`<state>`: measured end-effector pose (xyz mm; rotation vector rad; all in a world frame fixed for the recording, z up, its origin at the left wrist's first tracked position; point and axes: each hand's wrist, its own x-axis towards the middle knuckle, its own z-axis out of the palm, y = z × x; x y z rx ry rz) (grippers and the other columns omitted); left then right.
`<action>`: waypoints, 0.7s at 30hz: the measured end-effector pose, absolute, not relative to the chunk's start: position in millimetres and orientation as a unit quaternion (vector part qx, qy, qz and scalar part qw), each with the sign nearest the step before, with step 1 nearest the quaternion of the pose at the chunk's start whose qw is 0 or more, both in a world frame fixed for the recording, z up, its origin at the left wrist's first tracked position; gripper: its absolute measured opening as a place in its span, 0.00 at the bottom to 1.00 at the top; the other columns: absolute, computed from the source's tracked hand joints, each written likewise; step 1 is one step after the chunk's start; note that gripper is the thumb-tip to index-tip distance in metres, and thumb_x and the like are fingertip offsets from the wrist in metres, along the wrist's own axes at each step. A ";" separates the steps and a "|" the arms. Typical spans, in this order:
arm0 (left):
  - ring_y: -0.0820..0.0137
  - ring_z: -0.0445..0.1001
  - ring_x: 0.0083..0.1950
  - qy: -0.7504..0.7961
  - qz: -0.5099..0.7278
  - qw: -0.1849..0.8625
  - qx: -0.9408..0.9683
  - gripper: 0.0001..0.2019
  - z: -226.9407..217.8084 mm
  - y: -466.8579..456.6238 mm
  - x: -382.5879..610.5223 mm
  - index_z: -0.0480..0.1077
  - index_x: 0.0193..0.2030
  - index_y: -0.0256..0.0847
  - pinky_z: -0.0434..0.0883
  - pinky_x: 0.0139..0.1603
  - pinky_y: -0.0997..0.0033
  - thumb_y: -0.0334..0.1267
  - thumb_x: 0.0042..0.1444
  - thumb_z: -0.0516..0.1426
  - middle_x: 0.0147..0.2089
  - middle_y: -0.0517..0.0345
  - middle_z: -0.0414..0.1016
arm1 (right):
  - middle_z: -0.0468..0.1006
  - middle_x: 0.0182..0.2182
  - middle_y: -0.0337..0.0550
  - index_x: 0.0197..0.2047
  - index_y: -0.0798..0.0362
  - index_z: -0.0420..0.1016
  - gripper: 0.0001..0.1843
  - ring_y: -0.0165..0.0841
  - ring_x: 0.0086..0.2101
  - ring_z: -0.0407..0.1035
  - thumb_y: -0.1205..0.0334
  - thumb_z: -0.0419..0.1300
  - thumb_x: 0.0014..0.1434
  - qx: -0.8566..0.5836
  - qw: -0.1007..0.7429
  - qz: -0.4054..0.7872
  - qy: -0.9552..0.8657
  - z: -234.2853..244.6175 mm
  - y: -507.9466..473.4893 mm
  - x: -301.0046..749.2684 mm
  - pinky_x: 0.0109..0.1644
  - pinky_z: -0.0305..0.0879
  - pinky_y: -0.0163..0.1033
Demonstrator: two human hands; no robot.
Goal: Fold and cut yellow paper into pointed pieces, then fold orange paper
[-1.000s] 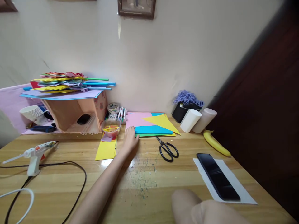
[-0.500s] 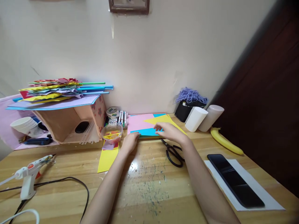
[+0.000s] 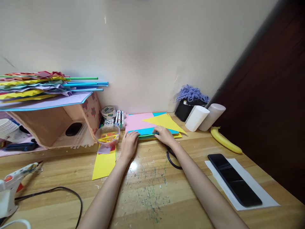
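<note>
Two hands of yours rest at the near edge of the paper stack [image 3: 139, 122]. It lies on the counter [image 3: 152, 190] close against the wall, between the markers [image 3: 118, 117] and the black pot [image 3: 183, 111].

Your left hand [image 3: 130, 144] lies palm down and loosely spread. Its fingertips touch the stack's near left corner, by the pink sheet [image 3: 135, 121]. Your right hand [image 3: 164, 135] sits just to the right of it, fingers bent down onto the edge of the blue sheet [image 3: 146, 131]. Whether its thumb is tucked under and pinching a sheet cannot be told. A yellow triangle [image 3: 164, 122] lies on top of the stack, its tip pointing right past the edge.

Your right forearm covers most of the scissors [image 3: 172, 160], so only part of the black handles shows. Just left of your left hand a clear bowl [image 3: 108, 135] of paper scraps stands on the far end of a yellow sheet [image 3: 103, 162]. A roll of tape [image 3: 107, 111] sits behind the bowl, beside the markers.

Purple yarn [image 3: 192, 93] spills from the black pot. Next to it lean a white roll [image 3: 197, 118] and a beige roll [image 3: 212, 116], with a banana [image 3: 225, 140] just beyond. Nearer you on the right, a phone [image 3: 234, 179] lies on a sheet of white paper [image 3: 262, 197]. A glue gun [image 3: 14, 181] lies at the far left, in front of a cardboard box [image 3: 59, 121].
</note>
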<state>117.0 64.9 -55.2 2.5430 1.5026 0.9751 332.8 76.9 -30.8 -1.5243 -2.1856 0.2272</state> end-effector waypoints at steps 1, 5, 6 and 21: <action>0.68 0.68 0.51 0.481 0.308 0.021 0.821 0.12 -55.3 64.5 117.4 0.69 0.44 0.42 0.55 0.60 0.60 0.34 0.59 0.47 0.48 0.56 0.73 | 0.74 0.36 0.43 0.34 0.53 0.71 0.05 0.33 0.40 0.66 0.69 0.58 0.51 -0.546 0.240 0.081 -0.799 -30.3 72.2 335.1 0.43 0.59 0.35; 0.68 0.70 0.46 0.495 0.297 0.028 0.816 0.13 -59.5 65.5 116.4 0.69 0.44 0.40 0.63 0.52 0.66 0.31 0.60 0.44 0.44 0.55 0.75 | 0.72 0.33 0.44 0.29 0.53 0.70 0.06 0.35 0.38 0.64 0.59 0.59 0.53 -0.500 0.262 0.056 -0.823 -27.9 47.9 350.4 0.43 0.58 0.38; 0.68 0.70 0.47 0.500 0.295 0.029 0.814 0.14 -61.1 65.9 115.9 0.69 0.45 0.40 0.64 0.51 0.68 0.31 0.60 0.44 0.45 0.54 0.75 | 0.71 0.31 0.44 0.27 0.53 0.70 0.08 0.35 0.36 0.64 0.57 0.59 0.53 -0.498 0.244 0.065 -0.830 -27.1 42.0 355.4 0.41 0.58 0.37; 0.66 0.67 0.53 0.533 0.206 0.030 0.821 0.14 -55.7 63.0 119.5 0.65 0.50 0.44 0.62 0.50 0.71 0.38 0.58 0.51 0.54 0.54 0.69 | 0.76 0.27 0.54 0.26 0.58 0.72 0.04 0.40 0.30 0.70 0.72 0.58 0.42 -0.719 -0.048 0.130 -0.681 -15.3 28.4 401.7 0.29 0.56 0.35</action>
